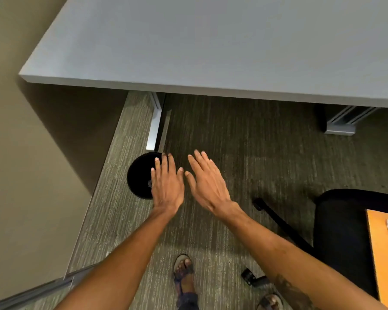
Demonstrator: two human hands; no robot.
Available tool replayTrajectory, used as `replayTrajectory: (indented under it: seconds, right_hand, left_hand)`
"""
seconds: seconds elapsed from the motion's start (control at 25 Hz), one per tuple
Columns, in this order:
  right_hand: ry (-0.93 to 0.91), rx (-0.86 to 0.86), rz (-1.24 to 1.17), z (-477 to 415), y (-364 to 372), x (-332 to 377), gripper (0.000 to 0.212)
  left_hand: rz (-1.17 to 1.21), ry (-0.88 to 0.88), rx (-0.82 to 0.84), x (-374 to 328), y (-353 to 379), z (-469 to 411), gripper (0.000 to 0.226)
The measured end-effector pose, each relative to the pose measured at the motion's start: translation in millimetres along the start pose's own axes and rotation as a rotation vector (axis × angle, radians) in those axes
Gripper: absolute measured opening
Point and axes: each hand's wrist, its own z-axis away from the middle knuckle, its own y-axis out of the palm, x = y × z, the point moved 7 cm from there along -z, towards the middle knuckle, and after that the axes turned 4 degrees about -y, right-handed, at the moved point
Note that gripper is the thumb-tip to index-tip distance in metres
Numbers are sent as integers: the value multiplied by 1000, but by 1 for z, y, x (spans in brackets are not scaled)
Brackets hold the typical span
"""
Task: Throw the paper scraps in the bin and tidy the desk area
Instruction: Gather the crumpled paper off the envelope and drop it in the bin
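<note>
Hands [184, 186] empty above bin [140, 175], chair [345, 231] rightward.

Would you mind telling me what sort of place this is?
Most likely an office cubicle or workstation. A grey desk stands over striped carpet, a black swivel chair on castors is beside it, and a small black bin sits on the floor under the left hand.

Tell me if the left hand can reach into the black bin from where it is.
Probably yes: the left hand is open and empty, overlapping the black bin rim from above, and nothing covers the opening.
</note>
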Motion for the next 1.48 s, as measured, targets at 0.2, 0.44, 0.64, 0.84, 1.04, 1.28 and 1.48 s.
replayTrajectory:
  seconds: [0.2, 0.44, 0.64, 0.84, 1.04, 1.28, 1.48]
  right_hand:
    - [7, -108, 135, 41, -44, -42, 59]
    - [146, -178, 195, 97, -93, -116, 62]
    - [254, -238, 178, 145, -131, -173, 62]
    - [369, -300, 193, 201, -167, -234, 62]
    - [486, -366, 176, 266, -194, -291, 64]
    - [639, -432, 171, 348, -212, -350, 65]
    - [738, -511, 171, 412, -221, -394, 64]
  left_hand:
    - [-120, 137, -53, -64, 5, 35, 60]
    - [-126, 298, -46, -153, 24, 66, 62]
    - [-130, 432, 15, -226, 44, 95, 62]
    - [-109, 575, 78, -301, 70, 132, 63]
    - [-132, 692, 121, -368, 103, 171, 64]
    - [-135, 818, 183, -438, 141, 221, 62]
    - [-188, 901, 221, -481, 173, 257, 63]
